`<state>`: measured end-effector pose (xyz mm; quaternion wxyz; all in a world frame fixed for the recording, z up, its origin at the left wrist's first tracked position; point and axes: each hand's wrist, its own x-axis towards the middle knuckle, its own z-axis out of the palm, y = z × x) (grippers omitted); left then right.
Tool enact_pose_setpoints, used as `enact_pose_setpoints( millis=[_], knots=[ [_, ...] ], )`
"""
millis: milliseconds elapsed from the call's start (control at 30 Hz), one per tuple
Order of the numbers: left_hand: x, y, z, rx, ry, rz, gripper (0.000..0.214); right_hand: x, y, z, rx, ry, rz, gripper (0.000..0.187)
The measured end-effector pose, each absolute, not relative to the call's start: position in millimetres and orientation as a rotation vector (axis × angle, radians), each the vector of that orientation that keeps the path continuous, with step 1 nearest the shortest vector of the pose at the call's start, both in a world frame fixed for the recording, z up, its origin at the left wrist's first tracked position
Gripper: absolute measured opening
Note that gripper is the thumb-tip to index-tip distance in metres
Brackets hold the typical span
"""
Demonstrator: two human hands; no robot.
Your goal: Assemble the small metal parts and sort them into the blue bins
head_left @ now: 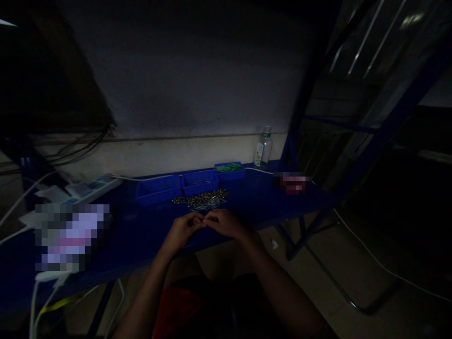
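My left hand and my right hand meet at the fingertips over the front of the blue table. Both are closed in a pinch; whatever lies between the fingers is too small and dark to make out. Just beyond them is a pile of thin silvery pins. Behind the pins spreads a heap of small brass-coloured pieces, with a smaller cluster on its left.
Two blue bins and a blue box of green pieces line the back. A clear bottle stands at back right. A white power strip with cables lies left. Blurred patches hide items at both sides.
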<state>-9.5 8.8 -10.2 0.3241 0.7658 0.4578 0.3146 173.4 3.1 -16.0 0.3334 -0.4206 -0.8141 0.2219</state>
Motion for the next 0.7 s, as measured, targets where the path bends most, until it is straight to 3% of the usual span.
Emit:
enact_pose_setpoints(
  millis=[700],
  knots=[
    [-7.9, 0.6, 0.7, 2.068, 1.256, 0.926, 0.029, 172.9, 7.4, -22.8, -1.135, -2.061, 0.551, 0.014]
  ],
)
